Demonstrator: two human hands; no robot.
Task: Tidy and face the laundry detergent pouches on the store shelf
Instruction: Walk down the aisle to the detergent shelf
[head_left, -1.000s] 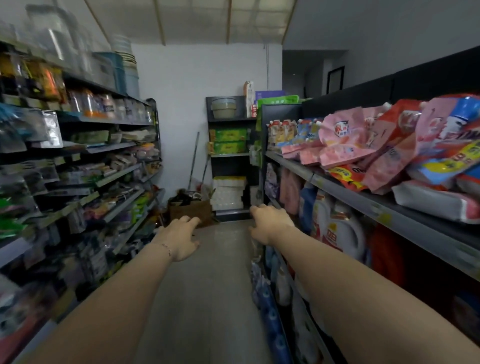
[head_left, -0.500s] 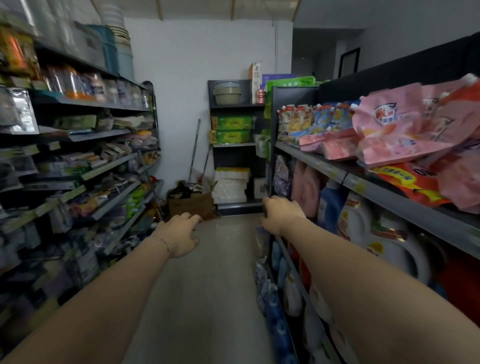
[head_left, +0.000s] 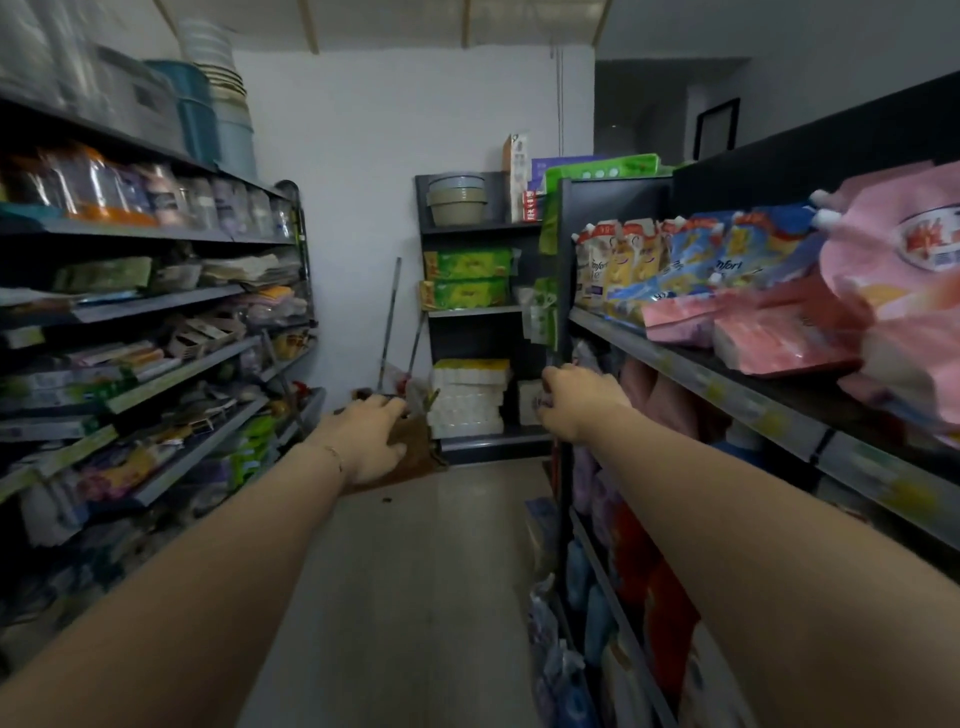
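Your left hand (head_left: 363, 441) hangs loose, empty; right hand (head_left: 579, 402) curled, grip unclear. Stand slumped pink plastic pouches (head_left: 779, 340) at right upright, labels forward.

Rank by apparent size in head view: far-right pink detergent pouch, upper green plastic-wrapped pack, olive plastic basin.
1. pink detergent pouch, though nearest the camera.
2. green pack and olive basin: alike, unranked.
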